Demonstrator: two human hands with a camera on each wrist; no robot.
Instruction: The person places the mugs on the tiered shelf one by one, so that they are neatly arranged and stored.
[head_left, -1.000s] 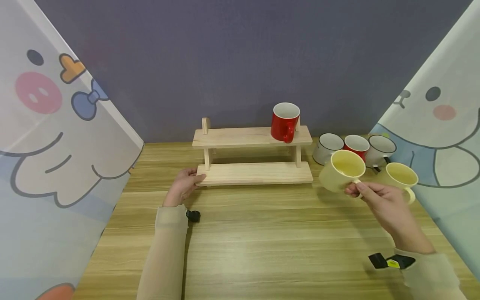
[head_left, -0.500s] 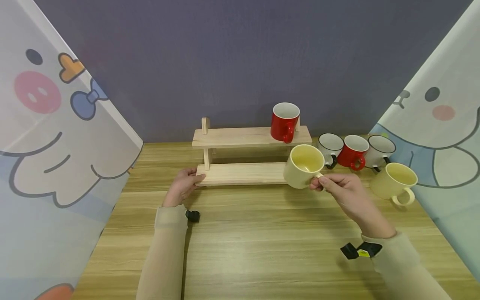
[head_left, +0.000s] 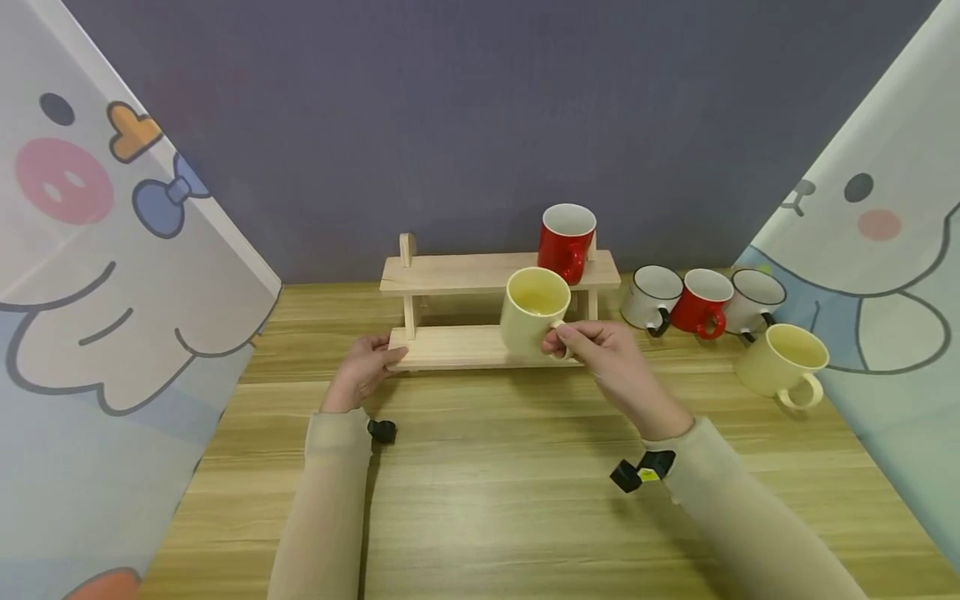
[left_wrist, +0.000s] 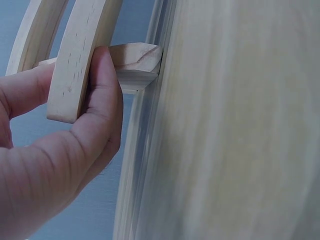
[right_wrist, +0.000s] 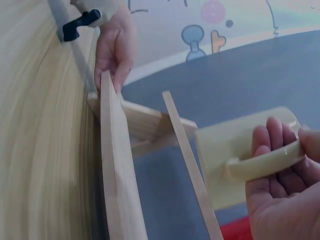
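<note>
My right hand (head_left: 611,362) pinches the handle of a pale yellow mug (head_left: 522,321), held upright in front of the two-tier wooden shelf (head_left: 450,346). In the right wrist view the fingers (right_wrist: 275,132) curl round the handle of this mug (right_wrist: 220,145). My left hand (head_left: 362,371) grips the left end of the lower board, thumb on top. Up close in the left wrist view, that board (left_wrist: 75,65) sits between the thumb and fingers of the hand (left_wrist: 65,155). A red mug (head_left: 558,250) stands at the right end of the upper board, partly behind the yellow one.
Right of the shelf on the wooden table (head_left: 465,500) stand a white mug with black handle (head_left: 651,300), a red mug (head_left: 699,308), another white mug (head_left: 753,300) and a second yellow mug (head_left: 780,367). A dark wall rises behind; printed panels flank both sides.
My right hand has carried the yellow mug leftward from beside the other mugs to in front of the shelf. My left hand keeps its grip on the lower board.
</note>
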